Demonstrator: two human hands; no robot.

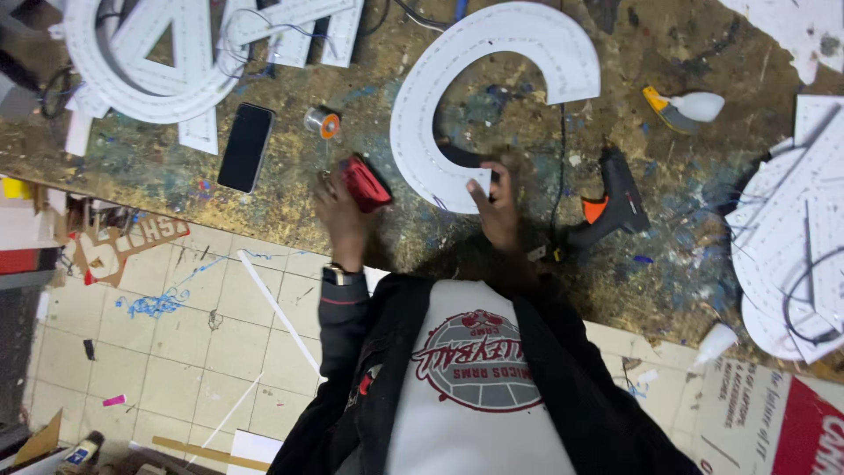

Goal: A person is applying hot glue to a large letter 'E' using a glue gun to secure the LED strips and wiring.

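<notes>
The left hand [341, 214] is closed around a small red tool [365, 183], fingers wrapped about its lower end so that the red body juts up and toward the C-shaped white letter [492, 53]; the hand is motion-blurred, and what kind of tool it is cannot be made out. The right hand [497, 207] lies on the lower tip of that C, fingertips on the white face at the cut end. Whether it pinches the edge or only presses down cannot be told. The C lies flat on the paint-stained workbench [703, 176], its opening turned toward the person, rows of tiny dots running along its face, and the red tool sits just left of its lower tip, not touching it. A wristwatch [341, 274] shows on the left wrist below the dark jacket cuff. Left of the C stand a small spool with an orange core [323, 122] and, beyond it, a black phone [245, 147] lying face up; further left lie more white letters [158, 62], overlapping one another. Right of the C's lower tip a black glue gun [615, 202] with an orange trigger lies on its side, with a white squeeze bottle [699, 106] above it, and a stack of white panels [791, 255] at the bench's far right.
</notes>
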